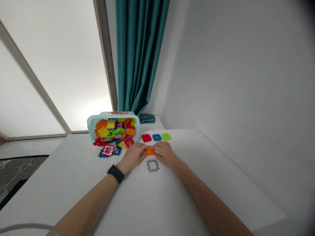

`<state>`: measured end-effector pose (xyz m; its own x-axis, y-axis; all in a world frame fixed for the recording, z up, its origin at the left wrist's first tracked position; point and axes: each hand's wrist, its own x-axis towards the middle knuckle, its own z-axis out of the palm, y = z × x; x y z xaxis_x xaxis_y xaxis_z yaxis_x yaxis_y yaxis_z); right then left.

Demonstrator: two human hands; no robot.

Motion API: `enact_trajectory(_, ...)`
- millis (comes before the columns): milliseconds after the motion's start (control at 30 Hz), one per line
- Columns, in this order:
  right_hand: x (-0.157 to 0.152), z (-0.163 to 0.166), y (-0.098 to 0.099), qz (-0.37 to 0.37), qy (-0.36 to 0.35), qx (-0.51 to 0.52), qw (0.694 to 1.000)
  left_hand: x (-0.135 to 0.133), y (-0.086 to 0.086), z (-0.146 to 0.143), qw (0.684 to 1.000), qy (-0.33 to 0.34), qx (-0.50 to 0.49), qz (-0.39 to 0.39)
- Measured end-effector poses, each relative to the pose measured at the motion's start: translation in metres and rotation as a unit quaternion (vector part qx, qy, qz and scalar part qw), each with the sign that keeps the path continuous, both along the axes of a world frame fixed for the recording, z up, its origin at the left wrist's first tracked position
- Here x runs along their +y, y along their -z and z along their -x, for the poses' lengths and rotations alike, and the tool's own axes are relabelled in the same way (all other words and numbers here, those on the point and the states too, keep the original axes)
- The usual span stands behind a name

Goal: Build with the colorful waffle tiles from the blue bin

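Both hands meet over an orange interlocking tile [149,151] on the white table [73,170]. My left hand [134,156], with a black watch on the wrist, pinches the tile's left side. My right hand [166,154] pinches its right side, and a bit of yellow shows under its fingers. A grey window-shaped tile [153,165] lies flat just in front of the hands. Behind them lie a red tile [146,138], a blue tile [157,137] and a green tile [166,136] in a row.
A pale blue tub [91,126] lies on its side at the back left, spilling several coloured tiles [110,147] onto the table. A teal curtain [137,55] hangs behind it. A white wall runs along the right, windows on the left.
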<state>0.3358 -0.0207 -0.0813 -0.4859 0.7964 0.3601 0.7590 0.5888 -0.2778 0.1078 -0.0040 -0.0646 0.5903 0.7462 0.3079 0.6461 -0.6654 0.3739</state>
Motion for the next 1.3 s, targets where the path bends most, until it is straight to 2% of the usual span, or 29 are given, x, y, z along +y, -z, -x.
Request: enact_trajectory(1300, -0.0023, 0.0042, 0.0027, -0.001, 0.013, 0.015, 1.0, -0.0015, 0.0019, -0.002, 1.0, -0.02, 0.001, 0.01)
